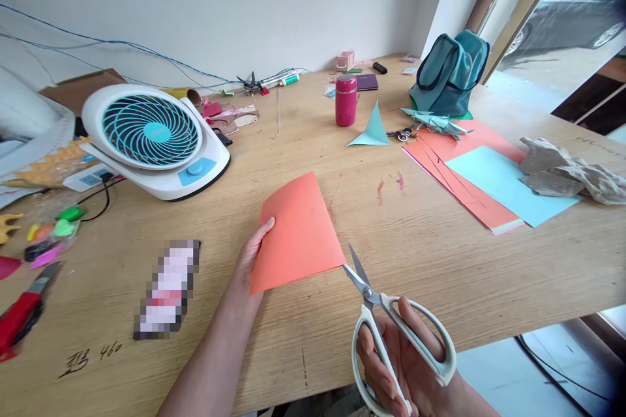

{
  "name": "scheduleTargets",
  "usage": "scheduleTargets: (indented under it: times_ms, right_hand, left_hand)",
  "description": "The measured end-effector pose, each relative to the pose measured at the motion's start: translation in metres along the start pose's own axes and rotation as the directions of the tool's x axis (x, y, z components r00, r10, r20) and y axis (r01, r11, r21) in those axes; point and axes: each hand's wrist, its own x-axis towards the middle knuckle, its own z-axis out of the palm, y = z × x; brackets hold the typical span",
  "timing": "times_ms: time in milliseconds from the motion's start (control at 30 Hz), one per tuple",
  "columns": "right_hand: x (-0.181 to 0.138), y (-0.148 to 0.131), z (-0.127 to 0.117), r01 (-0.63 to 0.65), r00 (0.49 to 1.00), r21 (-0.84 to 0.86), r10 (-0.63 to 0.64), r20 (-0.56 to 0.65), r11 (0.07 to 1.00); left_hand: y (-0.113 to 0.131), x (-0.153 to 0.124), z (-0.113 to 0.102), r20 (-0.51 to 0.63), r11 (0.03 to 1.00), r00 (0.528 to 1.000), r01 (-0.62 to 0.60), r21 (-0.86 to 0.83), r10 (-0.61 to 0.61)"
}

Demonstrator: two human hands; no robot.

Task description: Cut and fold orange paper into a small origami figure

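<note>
My left hand (252, 251) grips an orange sheet of paper (299, 234) by its left edge, thumb on top and the other fingers hidden beneath. The sheet is held above the table and curves slightly. In my right hand (398, 355) is a pair of scissors (368, 293) with white handles, my fingers through both loops. The scissor blades are spread apart, and one blade tip meets the lower right corner of the paper, partly behind it.
A white fan (159, 133) stands at the left. Orange and light blue sheets (508, 176) lie at the right beside crumpled grey cloth (572, 169). Farther back are a pink flask (345, 101), a folded blue paper piece (372, 129) and a teal bag (447, 78). A red-handled cutter (22, 313) lies far left.
</note>
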Motion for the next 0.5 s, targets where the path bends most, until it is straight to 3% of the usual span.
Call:
scheduleTargets:
  times_ms: [167,300,500]
  right_hand:
    - [0.012,0.006,0.008,0.109,0.994,-0.062,-0.108,0.019,0.992]
    - [0.017,0.007,0.011,0.199,0.980,-0.154,-0.200,0.010,0.968]
    - [0.018,0.008,0.011,0.210,0.975,-0.211,-0.219,-0.023,0.955]
  left_hand:
    - [-0.002,-0.007,0.001,0.019,1.000,1.000,-0.021,-0.012,0.021]
    - [-0.001,-0.009,0.004,0.015,0.988,0.988,-0.154,0.031,0.154]
    - [-0.001,-0.002,0.000,0.077,0.964,0.963,-0.261,0.053,0.256]
